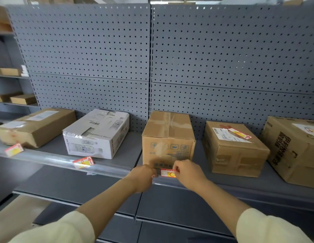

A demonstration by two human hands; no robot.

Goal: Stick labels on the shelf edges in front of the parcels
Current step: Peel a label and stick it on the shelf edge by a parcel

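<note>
A red, white and yellow label [167, 173] lies against the shelf edge [223, 187] in front of the middle brown parcel [168, 137]. My left hand [144, 174] pinches its left end and my right hand [187, 172] pinches its right end. Two more labels sit on the shelf edge to the left: one [83, 162] before the white parcel [96, 134], another [13, 149] before the flat brown parcel [33, 127]. A brown parcel [235, 149] to the right has labels on its top.
A large printed carton [293, 149] stands at the far right. A grey pegboard back panel [152, 58] rises behind the parcels. A side shelving unit at the left holds flat cartons [23, 99]. A lower shelf [82, 195] juts out beneath my arms.
</note>
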